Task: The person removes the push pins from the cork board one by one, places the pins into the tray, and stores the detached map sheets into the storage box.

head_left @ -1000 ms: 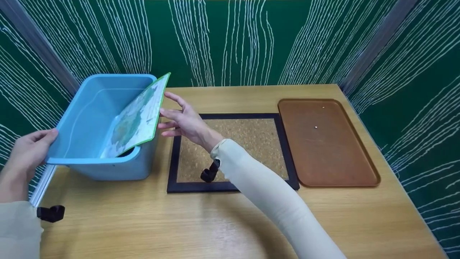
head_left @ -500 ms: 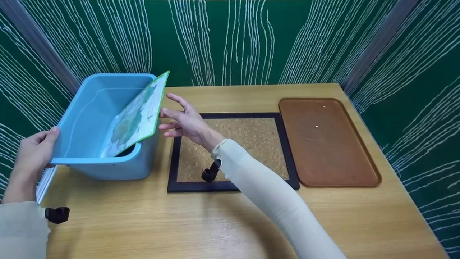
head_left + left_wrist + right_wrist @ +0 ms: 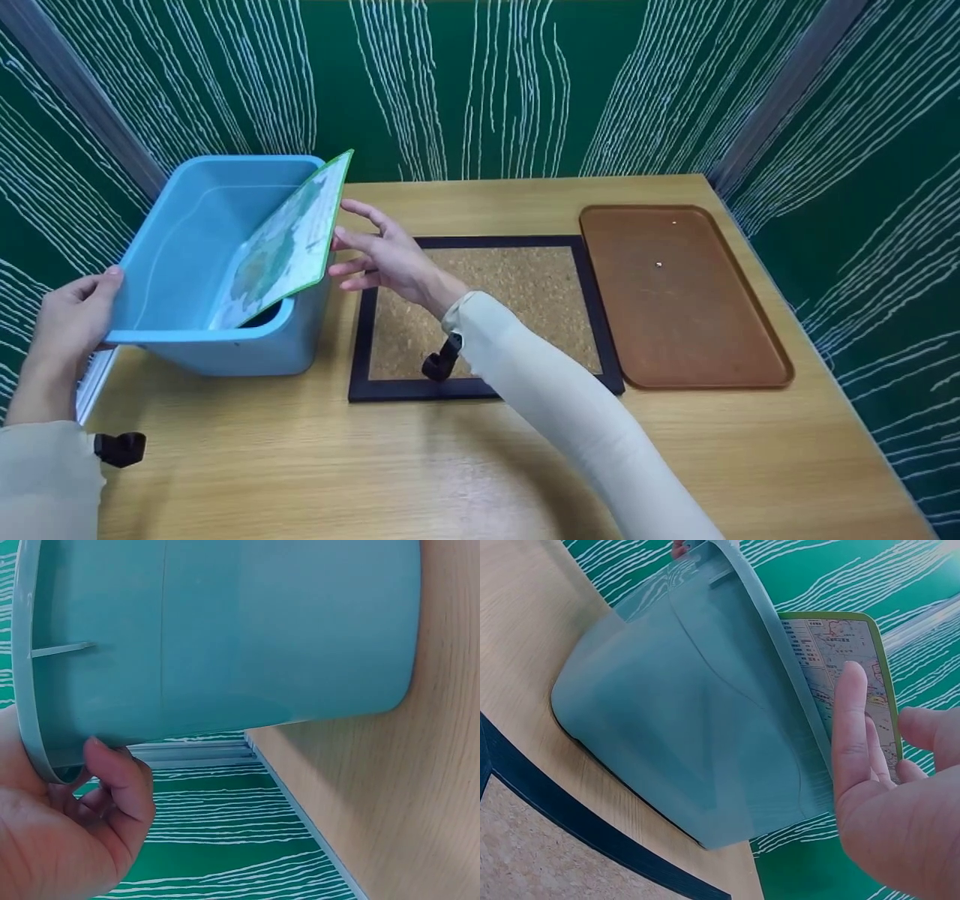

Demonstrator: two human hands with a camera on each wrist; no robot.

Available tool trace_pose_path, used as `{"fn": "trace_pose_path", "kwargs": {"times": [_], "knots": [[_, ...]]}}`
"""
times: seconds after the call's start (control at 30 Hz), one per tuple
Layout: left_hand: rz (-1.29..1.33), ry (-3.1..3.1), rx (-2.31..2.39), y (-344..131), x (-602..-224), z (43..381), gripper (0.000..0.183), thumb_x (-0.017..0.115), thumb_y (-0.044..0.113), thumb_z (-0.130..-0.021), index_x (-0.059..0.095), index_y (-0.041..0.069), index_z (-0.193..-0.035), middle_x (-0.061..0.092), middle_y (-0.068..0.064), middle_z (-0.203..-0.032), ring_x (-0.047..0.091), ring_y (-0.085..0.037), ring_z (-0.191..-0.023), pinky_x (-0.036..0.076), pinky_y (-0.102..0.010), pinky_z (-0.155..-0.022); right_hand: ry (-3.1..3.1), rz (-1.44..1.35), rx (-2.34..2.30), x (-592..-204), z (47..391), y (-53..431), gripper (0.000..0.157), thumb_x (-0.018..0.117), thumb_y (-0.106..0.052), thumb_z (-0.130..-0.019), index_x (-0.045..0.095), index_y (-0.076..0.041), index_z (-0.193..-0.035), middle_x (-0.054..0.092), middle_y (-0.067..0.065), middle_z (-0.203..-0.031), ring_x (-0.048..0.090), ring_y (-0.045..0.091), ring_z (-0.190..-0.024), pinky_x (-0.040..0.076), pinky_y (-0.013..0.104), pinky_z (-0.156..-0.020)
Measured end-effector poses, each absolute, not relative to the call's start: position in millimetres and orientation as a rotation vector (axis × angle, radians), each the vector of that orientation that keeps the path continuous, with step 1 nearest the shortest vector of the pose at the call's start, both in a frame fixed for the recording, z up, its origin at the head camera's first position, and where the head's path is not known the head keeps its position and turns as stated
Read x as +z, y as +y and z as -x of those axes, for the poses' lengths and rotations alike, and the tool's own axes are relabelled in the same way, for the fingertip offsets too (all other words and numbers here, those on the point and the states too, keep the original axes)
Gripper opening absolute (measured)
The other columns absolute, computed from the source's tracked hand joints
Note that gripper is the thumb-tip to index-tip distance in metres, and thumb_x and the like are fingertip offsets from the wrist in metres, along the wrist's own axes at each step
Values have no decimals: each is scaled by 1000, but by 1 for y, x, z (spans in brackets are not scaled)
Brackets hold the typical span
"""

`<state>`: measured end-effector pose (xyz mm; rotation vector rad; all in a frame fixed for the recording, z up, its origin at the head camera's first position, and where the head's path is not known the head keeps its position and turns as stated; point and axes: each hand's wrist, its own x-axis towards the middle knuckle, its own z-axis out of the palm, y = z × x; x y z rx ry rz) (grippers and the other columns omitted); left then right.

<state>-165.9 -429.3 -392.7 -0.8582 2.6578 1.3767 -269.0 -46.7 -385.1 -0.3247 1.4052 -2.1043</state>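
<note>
A blue plastic tub (image 3: 225, 360) stands on the table at the left of the head view. My left hand (image 3: 75, 311) grips its near left corner, and the left wrist view shows the fingers curled under the rim. A thin map (image 3: 289, 244) with a green edge leans inside the tub, its upper part sticking out past the right rim. My right hand (image 3: 390, 259) is at the map's raised edge with fingers spread and only loosely bent. Printed map detail shows behind those fingers in the right wrist view. The map's lower end is down in the tub.
A cork board (image 3: 517, 285) in a black frame lies right of the tub, partly under my right forearm. Beside it is a brown tray (image 3: 697, 315) with tiny shiny specks. Green walls (image 3: 465, 90) with white wavy lines enclose the table (image 3: 375, 472).
My left hand has shifted slightly to the right along the tub's rim. The right hand, the map and the tub stay nearly as they were.
</note>
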Motion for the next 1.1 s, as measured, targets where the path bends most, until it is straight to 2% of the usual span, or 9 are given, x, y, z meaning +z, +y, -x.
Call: {"fn": "trace_pose_path", "kwargs": {"times": [0.2,0.43,0.73,0.77,0.87,0.97,1.1], "knots": [[831,2730,1276,-430,-387,164,94,28,75,-95,18,9,-162,29,-35,-157,47,-56,-127,46,-57,-96,1472,384,-2026,-377,266,-46,48,63,-20,-102,47,-26,-147,68,17,-118,74,27,-79,61,36,-63],[814,2799,1156,-427,-379,163,91,30,68,-99,23,0,-159,37,-38,-149,54,-54,-117,60,-38,-72,1518,501,-1926,-362,264,-35,54,62,-18,-103,40,-24,-153,69,17,-116,73,28,-83,62,39,-67],[767,2874,971,-429,-371,166,79,36,53,-106,27,-8,-155,41,-42,-139,59,-54,-106,60,-34,-64,1715,767,-1651,-338,268,-4,45,60,-20,-104,46,-20,-147,68,16,-114,71,38,-90,61,44,-72],[763,2866,964,-429,-370,166,78,37,52,-106,27,-9,-154,41,-42,-138,59,-53,-106,60,-35,-64,1750,804,-1596,-334,268,1,44,59,-20,-105,47,-20,-146,68,15,-114,71,39,-91,61,45,-72],[749,2875,926,-431,-369,167,76,38,50,-106,29,-10,-153,41,-42,-137,58,-54,-107,60,-47,-75,1862,915,-1419,-324,268,19,40,58,-22,-105,50,-21,-144,68,14,-115,71,38,-93,61,46,-74],[728,2930,880,-432,-367,168,76,39,51,-106,32,-9,-152,42,-40,-138,53,-55,-111,51,-59,-90,1987,1016,-1256,-314,269,39,40,58,-24,-105,52,-20,-144,67,12,-118,71,32,-94,61,44,-74],[648,3041,805,-420,-355,171,76,40,52,-105,35,-7,-151,44,-39,-135,51,-55,-111,47,-64,-92,2177,1178,-1037,-304,272,69,41,58,-25,-105,53,-16,-144,65,8,-126,69,21,-98,60,39,-76]]}}
